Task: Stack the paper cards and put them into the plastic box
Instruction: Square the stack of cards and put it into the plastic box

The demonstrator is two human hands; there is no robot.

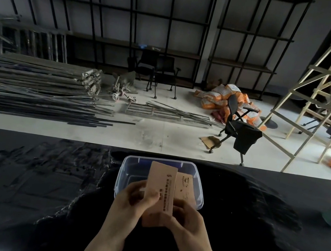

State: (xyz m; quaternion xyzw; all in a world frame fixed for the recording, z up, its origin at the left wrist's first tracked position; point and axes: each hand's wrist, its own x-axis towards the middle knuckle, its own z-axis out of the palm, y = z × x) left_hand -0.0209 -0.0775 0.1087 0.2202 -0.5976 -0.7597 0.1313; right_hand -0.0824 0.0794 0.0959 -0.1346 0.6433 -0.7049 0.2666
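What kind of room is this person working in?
Probably a space under renovation or used for storage: metal poles piled on the floor, a wooden ladder, orange sacks and bare black shelving.

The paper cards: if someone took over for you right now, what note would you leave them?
Left hand: shut on the pinkish-tan printed paper cards, thumb across the front card.
Right hand: also holding the cards, from the lower right.
The cards are held over the near edge of the clear rectangular plastic box, which sits on the black table. They are not squared up: one card pokes out to the right behind the front one.
Done: cards gathered in the hands.
Left: line up the stack and put it into the box. Whether any cards already lie in the box cannot be told.
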